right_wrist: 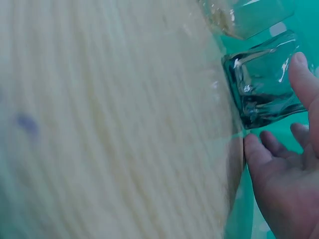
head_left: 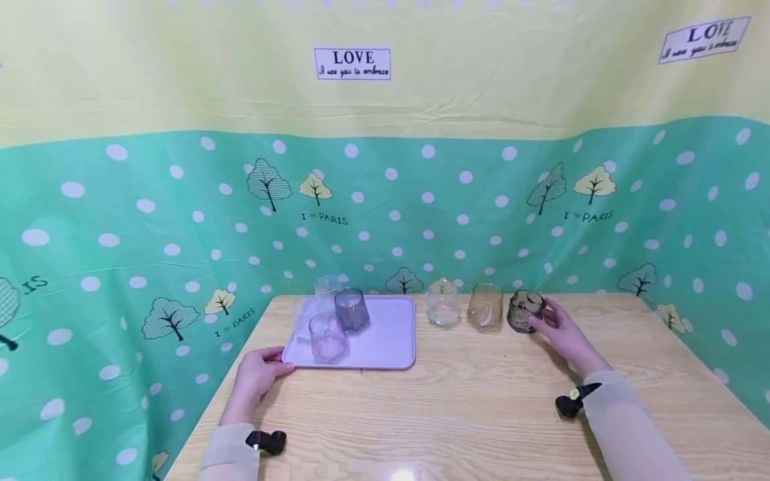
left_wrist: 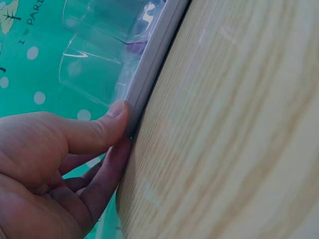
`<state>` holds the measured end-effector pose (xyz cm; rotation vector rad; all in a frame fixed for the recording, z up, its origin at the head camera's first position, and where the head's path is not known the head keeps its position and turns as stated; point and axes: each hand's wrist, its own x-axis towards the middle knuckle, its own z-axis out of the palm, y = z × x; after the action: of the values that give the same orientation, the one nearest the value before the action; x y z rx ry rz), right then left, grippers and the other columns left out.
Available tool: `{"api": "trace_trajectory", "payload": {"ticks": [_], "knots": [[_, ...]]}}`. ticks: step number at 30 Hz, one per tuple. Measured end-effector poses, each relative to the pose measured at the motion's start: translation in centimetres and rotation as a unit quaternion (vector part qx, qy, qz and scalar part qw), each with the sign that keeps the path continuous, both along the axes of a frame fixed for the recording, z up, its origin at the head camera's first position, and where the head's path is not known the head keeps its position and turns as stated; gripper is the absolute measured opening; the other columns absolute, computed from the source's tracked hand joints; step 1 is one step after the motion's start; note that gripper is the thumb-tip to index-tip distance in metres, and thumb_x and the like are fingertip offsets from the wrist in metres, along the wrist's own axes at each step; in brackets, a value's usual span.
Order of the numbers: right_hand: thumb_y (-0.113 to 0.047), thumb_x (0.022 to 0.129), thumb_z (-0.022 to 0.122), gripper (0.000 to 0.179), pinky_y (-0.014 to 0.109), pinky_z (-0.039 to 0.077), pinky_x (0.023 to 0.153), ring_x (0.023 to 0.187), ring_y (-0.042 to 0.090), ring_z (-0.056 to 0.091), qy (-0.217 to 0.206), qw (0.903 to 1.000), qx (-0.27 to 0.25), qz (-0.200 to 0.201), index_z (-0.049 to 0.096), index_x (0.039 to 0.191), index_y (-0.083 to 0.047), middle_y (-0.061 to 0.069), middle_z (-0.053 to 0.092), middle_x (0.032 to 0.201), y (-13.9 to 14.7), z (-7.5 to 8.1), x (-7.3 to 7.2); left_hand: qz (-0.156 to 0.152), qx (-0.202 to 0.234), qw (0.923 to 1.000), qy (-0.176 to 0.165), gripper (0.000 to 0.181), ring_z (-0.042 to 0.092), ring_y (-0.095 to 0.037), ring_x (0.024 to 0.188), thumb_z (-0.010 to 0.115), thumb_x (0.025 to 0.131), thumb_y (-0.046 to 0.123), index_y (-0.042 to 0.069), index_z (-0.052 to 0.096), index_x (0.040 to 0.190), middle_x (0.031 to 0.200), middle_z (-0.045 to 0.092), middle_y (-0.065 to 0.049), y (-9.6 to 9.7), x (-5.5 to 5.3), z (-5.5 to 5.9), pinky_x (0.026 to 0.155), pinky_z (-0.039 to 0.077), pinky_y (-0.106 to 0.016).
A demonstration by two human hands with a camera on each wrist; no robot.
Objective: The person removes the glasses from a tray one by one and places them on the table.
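Note:
In the head view my left hand [head_left: 257, 375] is at the near left corner of a lilac tray [head_left: 388, 341]. The left wrist view shows its thumb and a finger pinching the tray's rim [left_wrist: 152, 59]. On the tray stand a pink glass [head_left: 329, 339], a dark grey-purple glass [head_left: 352, 310] and faint clear glasses [head_left: 327, 286]. My right hand [head_left: 565, 337] is beside a dark smoky glass [head_left: 525, 312] at the table's back. In the right wrist view its thumb overlaps that glass [right_wrist: 266, 82], while the fingers, apart from one another, lie near its base.
Left of the smoky glass stand an amber glass [head_left: 485, 307] and a clear glass [head_left: 443, 306] in a row. Behind the wooden table [head_left: 457, 407] hangs a green and yellow printed cloth [head_left: 445, 220], which also covers both sides.

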<state>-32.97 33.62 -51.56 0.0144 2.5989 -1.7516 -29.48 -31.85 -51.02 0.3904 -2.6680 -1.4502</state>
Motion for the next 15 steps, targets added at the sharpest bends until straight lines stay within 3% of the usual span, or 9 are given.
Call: {"api": "trace_trajectory", "payload": {"ticks": [9,15], "knots": [[-0.051,0.111,0.053,0.099,0.062,0.019,0.125,0.159,0.052,0.008,-0.026,0.9975,-0.061,-0.026,-0.014,0.169,-0.006,0.033,-0.002,0.173,-0.7,0.8,1.2,0.002,0.000,1.0000,-0.006,0.056,0.065,-0.029,0.104,0.085,0.090,0.005,-0.008,0.064,0.141,0.119,0.071,-0.020,0.0,0.1,0.2,0.091,0.052,-0.038],[-0.056,0.110,0.051,0.096,0.056,0.022,0.126,0.161,0.044,0.011,-0.028,0.9873,-0.130,-0.086,-0.007,0.171,-0.010,0.026,0.001,0.176,-2.6,2.1,2.5,-0.003,0.000,1.0000,-0.002,0.056,0.065,-0.026,0.100,0.086,0.089,0.004,-0.009,0.064,0.139,0.115,0.072,-0.019,0.0,0.2,0.2,0.084,0.050,-0.031]]}}
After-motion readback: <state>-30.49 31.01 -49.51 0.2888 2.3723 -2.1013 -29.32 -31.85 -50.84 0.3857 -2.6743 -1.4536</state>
